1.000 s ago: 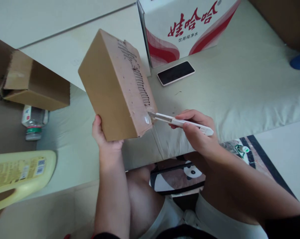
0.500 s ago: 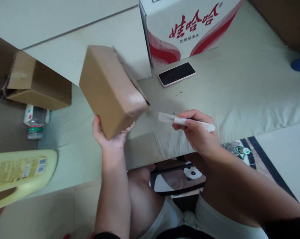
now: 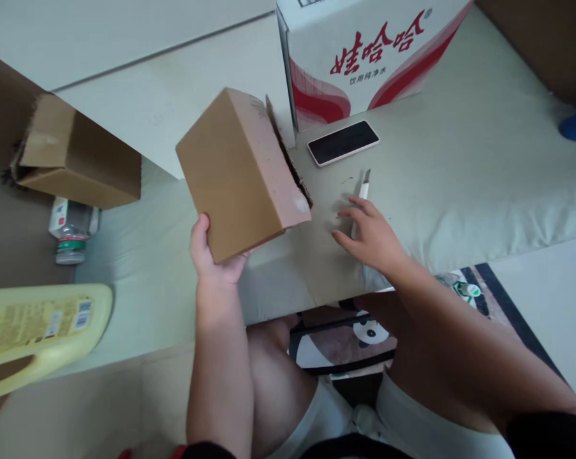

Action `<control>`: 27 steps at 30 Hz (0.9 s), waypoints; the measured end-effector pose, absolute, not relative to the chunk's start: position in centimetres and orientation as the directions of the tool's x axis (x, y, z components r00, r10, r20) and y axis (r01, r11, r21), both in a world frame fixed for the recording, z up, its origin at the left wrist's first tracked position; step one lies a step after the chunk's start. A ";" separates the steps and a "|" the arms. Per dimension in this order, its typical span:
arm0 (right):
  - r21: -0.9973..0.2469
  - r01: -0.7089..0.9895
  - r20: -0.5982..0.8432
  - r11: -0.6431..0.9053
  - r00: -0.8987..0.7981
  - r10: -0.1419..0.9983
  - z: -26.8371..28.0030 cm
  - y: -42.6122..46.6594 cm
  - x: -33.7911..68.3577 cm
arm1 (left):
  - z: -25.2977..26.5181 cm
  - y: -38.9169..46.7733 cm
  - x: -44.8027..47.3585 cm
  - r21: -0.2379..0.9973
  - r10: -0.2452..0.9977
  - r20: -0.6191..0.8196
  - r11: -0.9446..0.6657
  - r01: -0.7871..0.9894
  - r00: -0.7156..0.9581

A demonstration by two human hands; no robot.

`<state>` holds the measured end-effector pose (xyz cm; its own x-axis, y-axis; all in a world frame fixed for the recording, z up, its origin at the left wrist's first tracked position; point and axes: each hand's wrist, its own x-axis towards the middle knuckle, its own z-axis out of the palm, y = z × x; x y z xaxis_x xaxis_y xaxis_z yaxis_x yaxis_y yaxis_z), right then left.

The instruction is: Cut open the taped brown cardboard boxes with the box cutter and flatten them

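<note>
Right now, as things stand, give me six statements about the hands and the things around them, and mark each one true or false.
1. The left hand holds a cardboard box. True.
2. The right hand is over a white cutter, fingers spread. True.
3. The cutter's blade is hidden inside its handle. False: the blade sticks out.
4. The phone lies in front of a white box with red lettering. True.
5. The phone's screen is lit up. False: it is dark.
6. The yellow container is at the right edge of the picture. False: the yellow container is at the left edge.
</note>
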<state>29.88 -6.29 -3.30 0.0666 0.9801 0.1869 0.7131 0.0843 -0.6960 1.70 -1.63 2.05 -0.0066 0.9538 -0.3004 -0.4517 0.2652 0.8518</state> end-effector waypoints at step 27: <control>-0.861 0.476 0.208 0.179 0.008 0.978 -2.5 -6.4 28.7 | 0.0 -2.6 4.0 0.945 0.950 0.237 -0.274 -0.179 -0.203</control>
<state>28.67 -6.42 -2.54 0.0076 0.9781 0.2078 0.4759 0.1792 -0.8610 4.02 -2.64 0.03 -0.2033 0.9499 0.2374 -0.1793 -0.2745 0.9447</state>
